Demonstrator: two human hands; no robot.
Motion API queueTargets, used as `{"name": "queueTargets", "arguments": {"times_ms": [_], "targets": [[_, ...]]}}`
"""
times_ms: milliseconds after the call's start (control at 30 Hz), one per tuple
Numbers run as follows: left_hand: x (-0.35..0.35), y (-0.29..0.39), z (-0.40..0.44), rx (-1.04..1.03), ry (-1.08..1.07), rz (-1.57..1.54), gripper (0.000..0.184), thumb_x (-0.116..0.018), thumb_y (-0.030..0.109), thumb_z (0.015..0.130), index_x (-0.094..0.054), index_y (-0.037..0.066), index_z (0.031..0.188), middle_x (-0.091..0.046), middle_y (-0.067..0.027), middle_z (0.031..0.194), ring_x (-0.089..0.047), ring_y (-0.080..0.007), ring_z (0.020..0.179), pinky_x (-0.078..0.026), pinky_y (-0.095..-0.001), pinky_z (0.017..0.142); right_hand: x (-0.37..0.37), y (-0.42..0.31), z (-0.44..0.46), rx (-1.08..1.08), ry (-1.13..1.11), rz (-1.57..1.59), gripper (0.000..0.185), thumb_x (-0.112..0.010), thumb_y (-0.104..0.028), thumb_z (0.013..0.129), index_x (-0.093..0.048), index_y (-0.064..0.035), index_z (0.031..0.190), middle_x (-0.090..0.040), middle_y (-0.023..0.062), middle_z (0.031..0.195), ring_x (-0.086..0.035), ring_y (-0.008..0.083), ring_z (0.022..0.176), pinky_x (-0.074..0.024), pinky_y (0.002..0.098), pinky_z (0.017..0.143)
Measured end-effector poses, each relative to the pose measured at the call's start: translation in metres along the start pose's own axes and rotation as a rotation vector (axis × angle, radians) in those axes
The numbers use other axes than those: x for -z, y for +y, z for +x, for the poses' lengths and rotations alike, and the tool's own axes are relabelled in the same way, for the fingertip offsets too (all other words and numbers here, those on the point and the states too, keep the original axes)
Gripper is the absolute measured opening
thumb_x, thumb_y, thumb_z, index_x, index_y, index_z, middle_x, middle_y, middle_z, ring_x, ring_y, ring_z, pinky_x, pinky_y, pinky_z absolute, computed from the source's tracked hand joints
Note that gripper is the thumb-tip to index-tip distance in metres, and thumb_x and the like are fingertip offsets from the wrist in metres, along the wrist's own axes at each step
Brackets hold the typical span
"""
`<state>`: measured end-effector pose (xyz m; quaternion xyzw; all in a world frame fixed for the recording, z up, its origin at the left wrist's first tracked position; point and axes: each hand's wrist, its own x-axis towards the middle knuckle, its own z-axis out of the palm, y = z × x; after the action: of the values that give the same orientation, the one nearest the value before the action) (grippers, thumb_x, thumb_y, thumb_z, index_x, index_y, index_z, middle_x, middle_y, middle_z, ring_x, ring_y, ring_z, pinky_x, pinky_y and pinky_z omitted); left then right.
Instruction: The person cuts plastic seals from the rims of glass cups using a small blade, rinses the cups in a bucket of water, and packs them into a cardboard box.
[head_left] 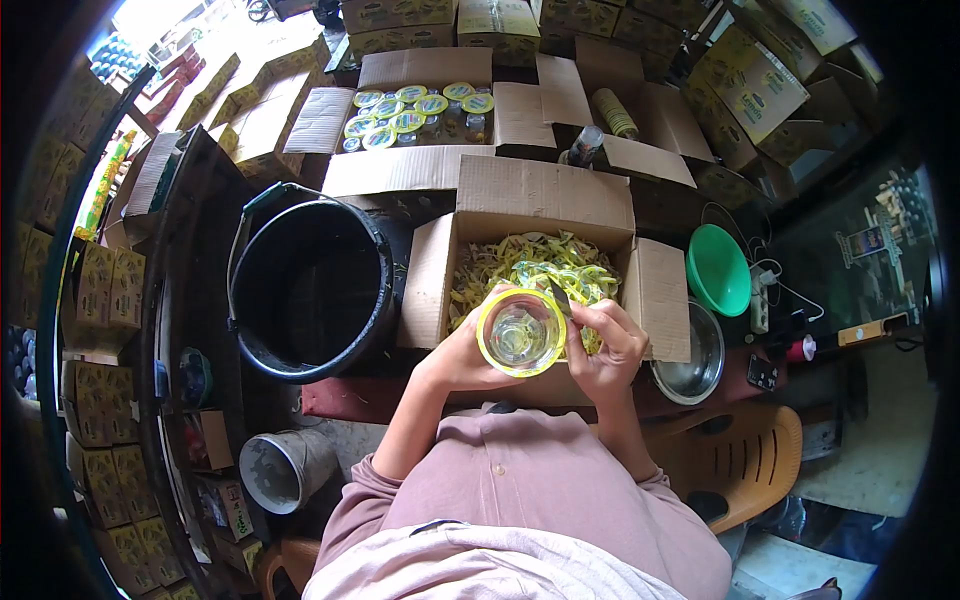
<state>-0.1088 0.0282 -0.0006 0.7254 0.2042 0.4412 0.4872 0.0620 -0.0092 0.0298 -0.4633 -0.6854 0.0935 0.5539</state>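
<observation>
My left hand [462, 352] is closed around a clear plastic cup [521, 334] with a yellow rim, its round end facing me. My right hand [612, 345] pinches a small dark pointed blade [559, 296] at the cup's upper right edge. Its handle is hidden by my fingers, so I cannot tell the exact kind of knife. Just beyond both hands stands an open cardboard box [545, 190]. Inside the box lies a heap of yellow-green plastic trimmings [500, 262].
Left stands a large black bucket [385, 260]. At the right are a green bowl [718, 270] and a metal bowl [708, 350]. Behind, one carton holds several yellow-lidded cups [408, 122]; another holds a stack of yellow rings [615, 113]. A clear bottle [583, 147] stands between.
</observation>
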Motion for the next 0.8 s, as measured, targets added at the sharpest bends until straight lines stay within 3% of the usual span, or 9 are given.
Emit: {"name": "queueTargets", "arguments": {"times_ms": [533, 800], "targets": [[0.0068, -0.0004, 0.0013, 0.078, -0.083, -0.115, 0.062, -0.073, 0.013, 0.057, -0.046, 0.002, 0.112, -0.052, -0.0095, 0.103, -0.051, -0.0209, 0.097, -0.037, -0.0328, 0.092, -0.0019, -0.0036, -0.0005, 0.023, -0.015, -0.085, 0.026, -0.064, 0.008, 0.063, -0.065, -0.0021, 0.087, -0.057, 0.0068, 0.067, -0.056, 0.0162, 0.058, -0.0446, 0.0256, 0.054], [0.0017, -0.0022, 0.0011, 0.072, -0.006, -0.155, 0.065, -0.077, 0.012, 0.055, -0.047, 0.002, 0.111, -0.050, -0.0069, 0.101, -0.051, -0.0176, 0.096, -0.039, -0.0302, 0.088, -0.0053, -0.0012, 0.0016, 0.063, -0.004, -0.082, 0.030, -0.066, 0.006, 0.063, -0.066, -0.0046, 0.091, -0.055, 0.0048, 0.066, -0.055, 0.0147, 0.056, -0.0445, 0.0260, 0.051]]}}
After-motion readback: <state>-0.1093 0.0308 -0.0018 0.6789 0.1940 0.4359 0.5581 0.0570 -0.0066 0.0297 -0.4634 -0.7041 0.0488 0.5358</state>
